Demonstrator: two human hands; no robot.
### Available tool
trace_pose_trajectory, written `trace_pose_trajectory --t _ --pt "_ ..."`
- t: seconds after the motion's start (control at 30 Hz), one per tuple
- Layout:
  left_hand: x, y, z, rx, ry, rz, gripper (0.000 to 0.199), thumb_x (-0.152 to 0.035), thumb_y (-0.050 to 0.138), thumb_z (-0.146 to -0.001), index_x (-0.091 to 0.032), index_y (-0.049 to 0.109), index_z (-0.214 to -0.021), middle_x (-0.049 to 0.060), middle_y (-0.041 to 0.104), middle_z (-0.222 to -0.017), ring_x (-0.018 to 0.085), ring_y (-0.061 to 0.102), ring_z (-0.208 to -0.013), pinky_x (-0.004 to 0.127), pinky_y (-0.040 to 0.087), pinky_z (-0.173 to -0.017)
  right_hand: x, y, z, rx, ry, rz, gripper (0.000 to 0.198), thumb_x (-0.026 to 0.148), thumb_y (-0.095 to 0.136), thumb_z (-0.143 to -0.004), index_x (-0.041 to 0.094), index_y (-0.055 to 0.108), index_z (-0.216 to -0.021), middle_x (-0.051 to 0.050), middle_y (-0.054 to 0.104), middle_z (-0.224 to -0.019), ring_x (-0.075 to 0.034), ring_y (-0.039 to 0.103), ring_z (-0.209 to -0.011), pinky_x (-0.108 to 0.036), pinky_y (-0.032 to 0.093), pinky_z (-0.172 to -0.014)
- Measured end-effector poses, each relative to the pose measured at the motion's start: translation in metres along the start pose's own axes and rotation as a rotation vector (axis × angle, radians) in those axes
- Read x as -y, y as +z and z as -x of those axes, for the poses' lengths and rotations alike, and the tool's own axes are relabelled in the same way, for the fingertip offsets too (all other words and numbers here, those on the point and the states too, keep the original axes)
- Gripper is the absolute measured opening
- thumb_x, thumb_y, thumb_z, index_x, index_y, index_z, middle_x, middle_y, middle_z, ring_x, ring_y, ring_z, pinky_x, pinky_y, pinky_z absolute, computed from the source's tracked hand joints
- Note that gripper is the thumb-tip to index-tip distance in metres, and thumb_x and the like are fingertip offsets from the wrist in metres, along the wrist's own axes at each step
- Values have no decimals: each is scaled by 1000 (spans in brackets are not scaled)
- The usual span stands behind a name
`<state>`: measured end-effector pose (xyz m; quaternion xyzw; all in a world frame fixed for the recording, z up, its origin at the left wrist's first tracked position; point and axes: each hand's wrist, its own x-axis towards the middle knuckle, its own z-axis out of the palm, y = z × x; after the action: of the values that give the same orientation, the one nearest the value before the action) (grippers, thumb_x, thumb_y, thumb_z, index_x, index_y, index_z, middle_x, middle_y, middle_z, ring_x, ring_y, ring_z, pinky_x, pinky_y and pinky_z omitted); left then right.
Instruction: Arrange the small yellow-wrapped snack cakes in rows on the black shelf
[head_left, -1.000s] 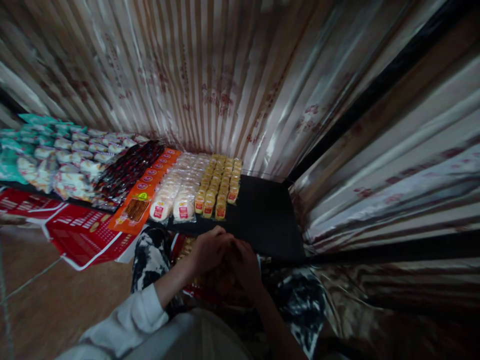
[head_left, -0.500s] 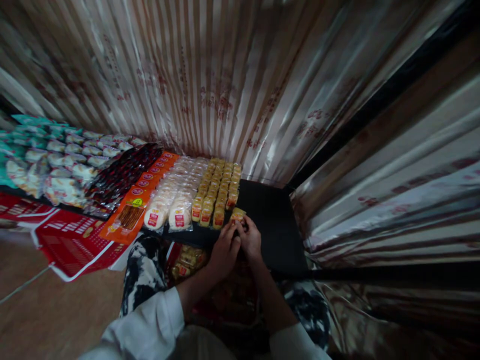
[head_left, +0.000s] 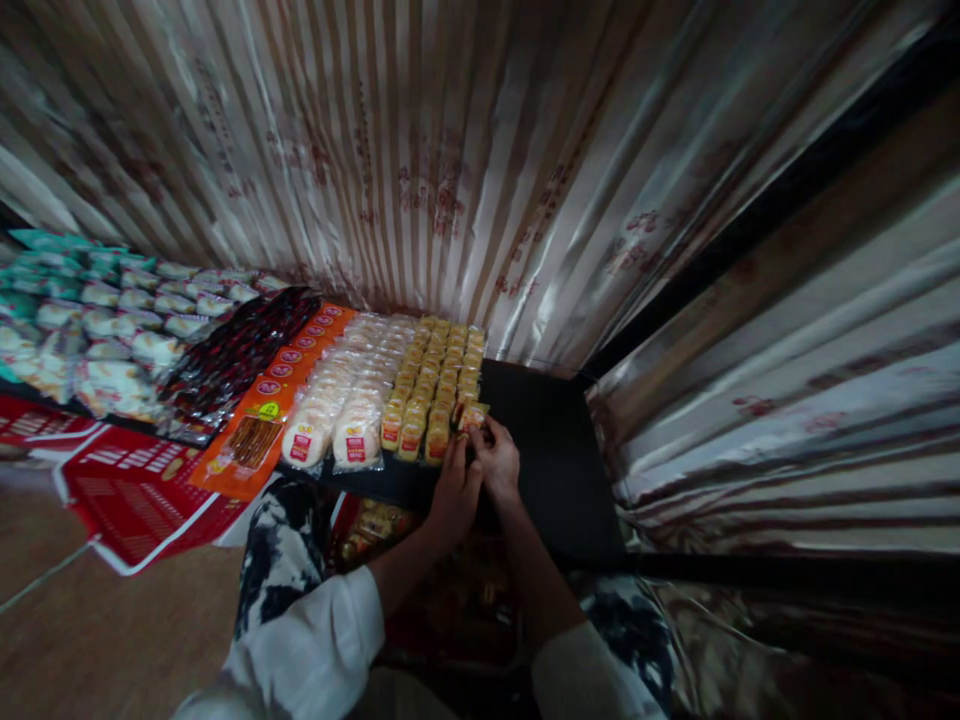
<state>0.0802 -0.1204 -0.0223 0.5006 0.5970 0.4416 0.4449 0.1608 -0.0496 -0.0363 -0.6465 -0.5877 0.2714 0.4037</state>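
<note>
A: At the near edge of the black desk (head_left: 555, 470), what are the two hands doing?

B: The left hand (head_left: 454, 490) and the right hand (head_left: 499, 462) meet side by side over one small yellow packet (head_left: 474, 414). The fingers of both are pinched narrow on it, holding it at the near end of the rows of yellow packets (head_left: 442, 375).

A: Where does that packet sit among the rest?

B: It lies at the right near corner of those rows, touching or just beside its neighbours; I cannot tell which. To the right of it the desk is bare and dark.

A: What lies to the left of the yellow rows?

B: First the pale round buns in clear wrap (head_left: 345, 400), with red labels on the nearest ones. Further left runs a line of orange packets (head_left: 274, 410), then the dark red packets (head_left: 232, 360), and far left a heap of white and teal packets (head_left: 97, 320).

A: And around the desk?

B: A striped shiny curtain (head_left: 420, 160) hangs behind it and along the right. A red printed sheet (head_left: 127, 490) hangs off the near left edge. Below the hands, near the person's lap, more yellow packets in a red box (head_left: 371, 525) show dimly. Both sleeves are white.
</note>
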Motion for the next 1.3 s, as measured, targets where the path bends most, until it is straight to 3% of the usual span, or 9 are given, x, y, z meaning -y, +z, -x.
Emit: trace_pose_trajectory --t 0.4,0.53,0.8,0.9,1.1,1.3 --pt "7 8 -6 1 82 61 52 -26 31 -91 -21 22 -142 2 20 -151 17 18 -138 39 18 -115 -2 15 -1 33 -33 -16 54 50 44 -77 12 59 -113 -13 60 -104 -20 60 -83 -32 50 -75" --pt "7 10 -7 -7 53 74 52 -25 29 -91 -18 21 -142 3 19 -151 16 17 -139 39 16 -115 -4 15 0 69 -25 5 53 45 44 -79 10 55 -118 -14 59 -106 -21 60 -85 -33 50 -78" --pt "13 12 -4 2 27 75 53 -26 31 -90 -9 27 -139 11 21 -150 16 17 -139 34 14 -116 -12 17 -2 227 -113 166 42 28 39 -79 12 55 -115 -15 54 -117 -24 49 -110 -38 41 -96" --pt "9 7 3 -1 28 39 50 -26 31 -90 -9 32 -137 11 26 -148 18 21 -138 36 17 -115 -13 18 2 174 -125 147 49 24 38 -77 10 48 -123 -16 50 -123 -25 45 -115 -40 38 -99" --pt "0 -13 48 -27 123 -47 40 -23 36 -87 -17 47 -125 9 50 -132 17 44 -123 38 32 -108 -7 9 45 -18 -128 2 45 25 35 -80 13 49 -121 -14 56 -116 -20 57 -101 -38 44 -92" --pt "30 -50 99 1 147 -141 35 -19 34 -87 -21 56 -114 6 61 -115 15 55 -108 35 41 -99 7 3 123 109 -148 -152 34 25 31 -87 18 55 -110 -9 65 -103 -17 62 -88 -34 49 -83"
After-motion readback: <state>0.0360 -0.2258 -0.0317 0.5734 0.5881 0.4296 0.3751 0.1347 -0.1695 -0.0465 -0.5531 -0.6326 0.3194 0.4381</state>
